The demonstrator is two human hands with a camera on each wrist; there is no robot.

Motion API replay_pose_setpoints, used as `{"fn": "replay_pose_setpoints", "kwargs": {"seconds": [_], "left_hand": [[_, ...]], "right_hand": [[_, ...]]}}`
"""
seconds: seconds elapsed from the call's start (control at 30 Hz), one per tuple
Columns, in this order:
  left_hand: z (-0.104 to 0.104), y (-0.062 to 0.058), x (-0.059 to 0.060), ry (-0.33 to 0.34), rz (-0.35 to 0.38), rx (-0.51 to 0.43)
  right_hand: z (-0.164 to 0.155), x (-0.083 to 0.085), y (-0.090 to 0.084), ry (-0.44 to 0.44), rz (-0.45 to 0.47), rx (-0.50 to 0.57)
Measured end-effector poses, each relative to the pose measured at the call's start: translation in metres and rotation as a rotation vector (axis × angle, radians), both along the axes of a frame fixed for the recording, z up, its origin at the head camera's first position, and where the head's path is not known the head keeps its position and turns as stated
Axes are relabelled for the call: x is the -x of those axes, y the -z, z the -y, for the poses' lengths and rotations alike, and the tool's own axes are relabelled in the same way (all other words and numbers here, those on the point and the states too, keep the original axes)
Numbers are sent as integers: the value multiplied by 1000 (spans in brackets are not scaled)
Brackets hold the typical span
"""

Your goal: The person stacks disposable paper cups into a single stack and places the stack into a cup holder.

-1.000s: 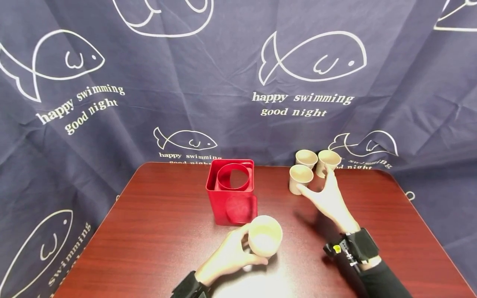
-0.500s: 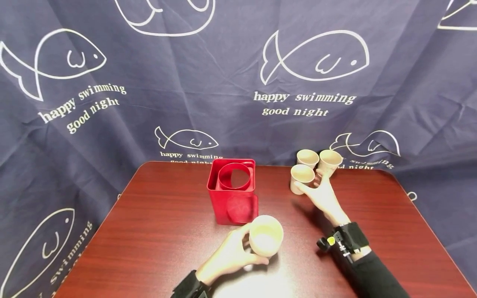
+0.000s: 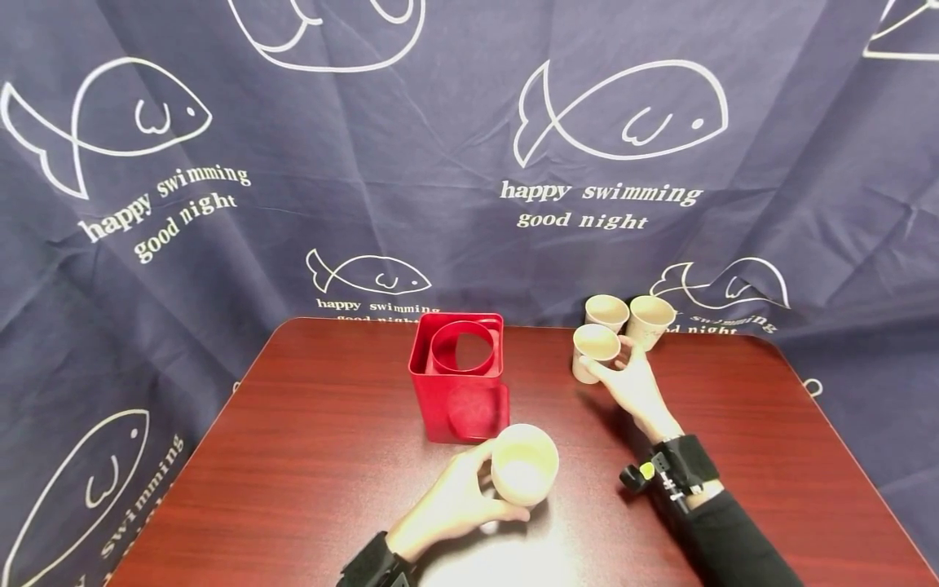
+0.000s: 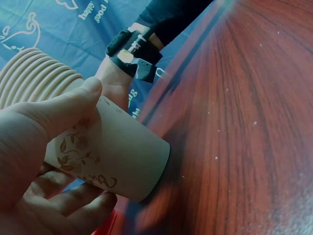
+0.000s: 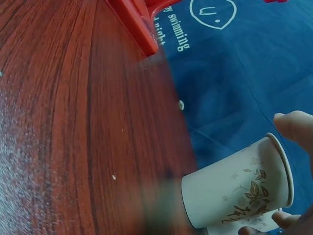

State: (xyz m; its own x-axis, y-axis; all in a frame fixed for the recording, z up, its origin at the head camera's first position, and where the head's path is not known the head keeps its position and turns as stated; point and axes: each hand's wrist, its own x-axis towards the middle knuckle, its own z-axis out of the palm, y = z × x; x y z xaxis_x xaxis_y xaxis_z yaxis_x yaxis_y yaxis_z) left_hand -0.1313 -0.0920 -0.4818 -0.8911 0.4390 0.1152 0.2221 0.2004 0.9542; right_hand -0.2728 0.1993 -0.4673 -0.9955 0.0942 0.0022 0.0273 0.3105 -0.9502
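Four paper cups share the wooden table (image 3: 308, 456). The left hand (image 3: 447, 505) grips a stack of cups (image 3: 522, 465), tilted, just in front of the red holder (image 3: 458, 383). The right hand (image 3: 632, 385) curls thumb and fingers round the nearest cup (image 3: 592, 350) of three at the far edge.

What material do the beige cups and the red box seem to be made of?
The cups look like matte paper: thin rolled rim and a printed leaf motif. The red box seems to be glossy plastic, judging by its smooth, uniform walls; painted metal is also possible.
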Motion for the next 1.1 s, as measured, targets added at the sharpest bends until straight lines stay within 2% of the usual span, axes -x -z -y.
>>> {"fn": "replay_pose_setpoints", "kwargs": {"seconds": [0.47,0.77,1.1], "left_hand": [[0,-2,0,-5,16,4],[1,-1,0,1,2,-8],[1,-2,0,0,25,6]], "right_hand": [[-3,3,3,7,-35,-41],[-1,6,4,-4,-64,-63],[2,0,2,-5,-123,-84]]}}
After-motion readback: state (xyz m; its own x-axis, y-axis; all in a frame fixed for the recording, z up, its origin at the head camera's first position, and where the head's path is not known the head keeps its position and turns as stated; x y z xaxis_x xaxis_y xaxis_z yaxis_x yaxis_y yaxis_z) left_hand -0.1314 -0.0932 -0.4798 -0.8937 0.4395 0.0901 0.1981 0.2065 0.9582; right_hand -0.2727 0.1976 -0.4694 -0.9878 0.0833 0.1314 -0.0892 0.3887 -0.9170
